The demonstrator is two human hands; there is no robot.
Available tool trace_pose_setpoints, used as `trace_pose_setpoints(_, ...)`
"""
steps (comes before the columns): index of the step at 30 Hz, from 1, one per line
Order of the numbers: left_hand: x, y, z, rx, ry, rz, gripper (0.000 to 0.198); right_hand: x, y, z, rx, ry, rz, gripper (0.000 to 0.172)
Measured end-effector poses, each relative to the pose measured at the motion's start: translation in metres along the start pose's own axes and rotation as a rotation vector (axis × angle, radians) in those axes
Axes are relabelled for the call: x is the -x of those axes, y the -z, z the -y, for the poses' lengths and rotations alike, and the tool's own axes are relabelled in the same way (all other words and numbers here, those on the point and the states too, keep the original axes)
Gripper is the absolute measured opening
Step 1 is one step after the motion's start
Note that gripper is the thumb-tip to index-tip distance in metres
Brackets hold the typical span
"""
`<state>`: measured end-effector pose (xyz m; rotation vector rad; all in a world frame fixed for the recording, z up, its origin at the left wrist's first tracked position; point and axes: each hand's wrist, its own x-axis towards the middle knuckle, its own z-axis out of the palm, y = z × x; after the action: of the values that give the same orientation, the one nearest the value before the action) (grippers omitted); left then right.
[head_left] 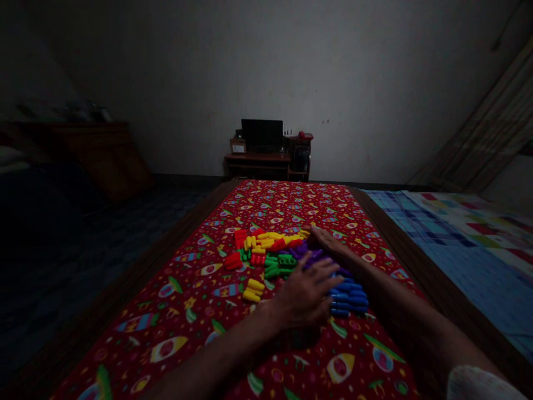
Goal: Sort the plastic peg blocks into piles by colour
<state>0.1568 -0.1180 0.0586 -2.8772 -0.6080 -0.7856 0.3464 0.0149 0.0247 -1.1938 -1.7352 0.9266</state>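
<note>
A pile of plastic toy building blocks with rounded, finger-like ends lies on the red printed cloth (166,316). My left hand (310,289) is over the near side of the pile, its fingers spread, between the green blocks (280,266) and the blue blocks (350,297). At the far right side of the pile, my right hand (328,240) reaches in with fingers stretched out beside the purple blocks (303,251) and yellow blocks (268,240). Red blocks (233,261) are on the left. A separate yellow block (253,290) lies nearer to me. Whether either palm touches blocks is hidden.
The cloth covers a long table with dark wooden edges (187,219). To the right is a bed with a blue checked cover (453,266). A desk with a black monitor (262,135) stands by the far wall, and a wooden cabinet (100,155) at left.
</note>
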Motion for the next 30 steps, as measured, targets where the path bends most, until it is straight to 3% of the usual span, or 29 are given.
trace_pose_setpoints(3,-0.027,-0.028,-0.048,0.042,-0.297,0.141,0.030,-0.009,-0.020,0.020,-0.170,-0.006,0.230,0.073)
trace_pose_setpoints(5,-0.035,-0.044,-0.056,0.008,-0.321,0.154,0.027,-0.008,-0.016,0.028,-0.259,0.009,0.258,0.073)
trace_pose_setpoints(9,-0.037,-0.053,-0.029,-0.127,-0.180,0.126,0.023,0.025,0.024,0.026,-0.156,0.011,0.044,0.068)
trace_pose_setpoints(12,-0.029,-0.043,-0.002,-0.205,-0.032,0.141,0.023,0.066,0.051,0.009,0.027,-0.072,-0.070,0.068)
trace_pose_setpoints(14,-0.020,-0.034,0.011,-0.238,0.039,0.163,0.022,0.089,0.053,-0.006,0.141,-0.068,-0.116,0.064)
trace_pose_setpoints(17,-0.004,-0.022,0.024,-0.283,0.133,0.180,0.022,0.103,0.030,-0.021,0.280,0.001,-0.146,0.061)
trace_pose_setpoints(20,0.014,-0.010,0.034,-0.318,0.227,0.172,0.026,0.088,-0.012,-0.019,0.332,0.078,-0.143,0.059)
trace_pose_setpoints(26,0.053,0.017,0.062,-0.285,0.414,0.115,0.028,0.021,-0.096,0.014,0.180,0.185,-0.166,0.052)
trace_pose_setpoints(30,0.076,0.028,0.095,-0.213,0.536,0.040,0.034,-0.005,-0.135,0.045,0.091,0.220,-0.062,0.050)
